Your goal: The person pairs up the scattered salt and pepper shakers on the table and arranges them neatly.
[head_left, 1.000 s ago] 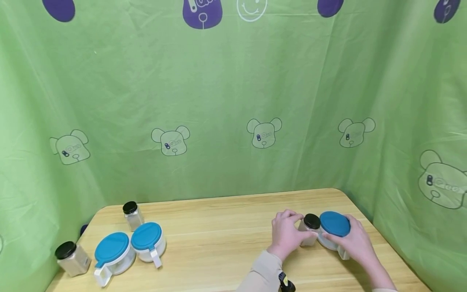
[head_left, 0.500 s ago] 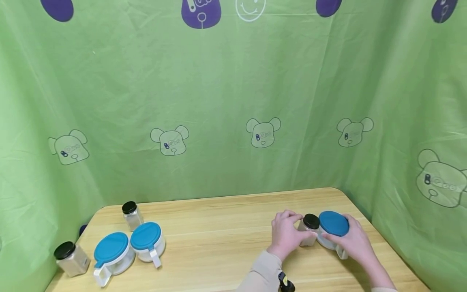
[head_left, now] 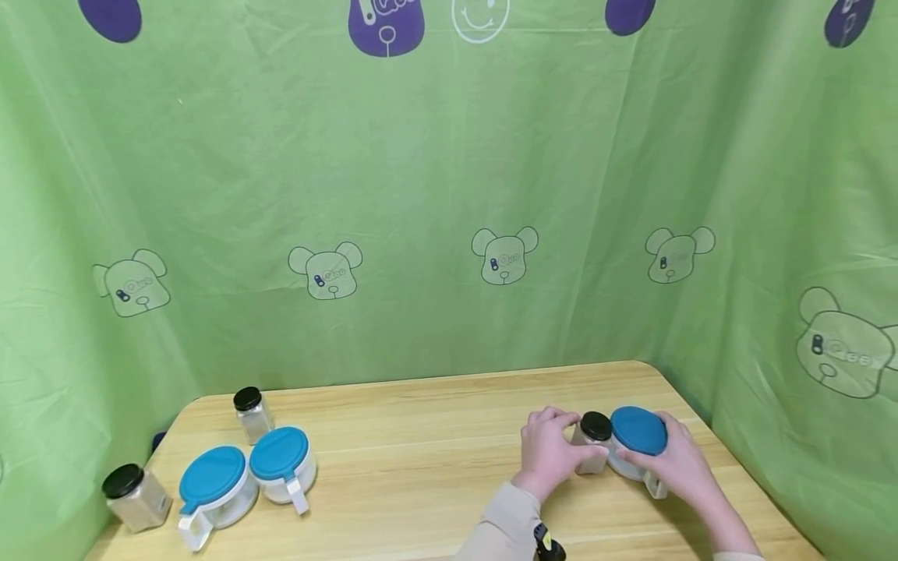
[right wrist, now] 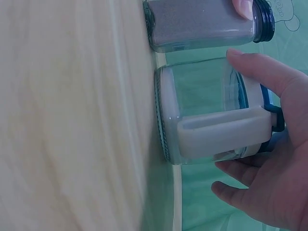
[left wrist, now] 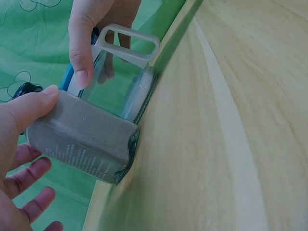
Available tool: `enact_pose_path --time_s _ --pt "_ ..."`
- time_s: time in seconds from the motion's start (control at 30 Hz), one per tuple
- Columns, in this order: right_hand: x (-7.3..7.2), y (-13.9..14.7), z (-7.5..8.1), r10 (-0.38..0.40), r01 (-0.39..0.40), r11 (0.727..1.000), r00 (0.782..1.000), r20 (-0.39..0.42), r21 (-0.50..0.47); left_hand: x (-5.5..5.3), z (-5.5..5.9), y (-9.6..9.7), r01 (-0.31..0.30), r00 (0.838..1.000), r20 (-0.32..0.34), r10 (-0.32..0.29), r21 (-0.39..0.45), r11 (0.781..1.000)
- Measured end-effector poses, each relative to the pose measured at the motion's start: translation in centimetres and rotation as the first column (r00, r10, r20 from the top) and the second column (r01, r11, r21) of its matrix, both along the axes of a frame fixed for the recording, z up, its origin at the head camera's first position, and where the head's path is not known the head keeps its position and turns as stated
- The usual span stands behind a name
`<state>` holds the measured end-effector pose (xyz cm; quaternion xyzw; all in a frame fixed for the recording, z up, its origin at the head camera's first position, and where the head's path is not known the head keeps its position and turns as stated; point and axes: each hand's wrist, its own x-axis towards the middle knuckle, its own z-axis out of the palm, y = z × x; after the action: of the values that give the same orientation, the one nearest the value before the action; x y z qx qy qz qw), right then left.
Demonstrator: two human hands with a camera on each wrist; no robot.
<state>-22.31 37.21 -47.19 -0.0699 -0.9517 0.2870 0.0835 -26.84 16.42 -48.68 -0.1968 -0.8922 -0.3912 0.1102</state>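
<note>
On the right side of the table, my left hand [head_left: 547, 452] grips a square glass jar with a black lid [head_left: 596, 426] between thumb and fingers. Pale grey powder fills this jar [left wrist: 86, 130] in the left wrist view. Just to its right, my right hand [head_left: 677, 463] holds a round clear glass seasoning pot with a blue lid [head_left: 638, 430], thumb on the near side and fingers round the far side. The pot's white handle [right wrist: 226, 132] points toward me. Both containers stand upright on the table, close side by side.
At the left of the wooden table [head_left: 421, 467] stand two blue-lidded seasoning pots [head_left: 213, 477] with white handles. Two black-lidded jars [head_left: 140, 502] stand by them, one in front at the left, one behind. A green printed curtain [head_left: 421, 195] surrounds the table's back and sides.
</note>
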Motion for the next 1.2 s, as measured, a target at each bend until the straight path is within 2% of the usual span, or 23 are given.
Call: enact_pose_path --time_s 0.33,0.83,1.2 --pt "0.1 -0.1 0.0 0.012 -0.011 1.0 1.0 0.004 -0.003 0.3 0.2 0.0 0.01 0.997 0.071 -0.011 0.015 1.0" --pt "0.1 -0.1 0.1 0.034 -0.034 0.999 0.999 0.024 -0.007 0.5 0.0 -0.1 0.0 1.0 0.025 0.001 -0.038 0.999" --pt "0.7 0.6 1.2 0.092 -0.092 0.995 0.996 -0.014 -0.03 0.9 0.4 -0.7 -0.008 0.995 0.102 0.007 0.006 1.0"
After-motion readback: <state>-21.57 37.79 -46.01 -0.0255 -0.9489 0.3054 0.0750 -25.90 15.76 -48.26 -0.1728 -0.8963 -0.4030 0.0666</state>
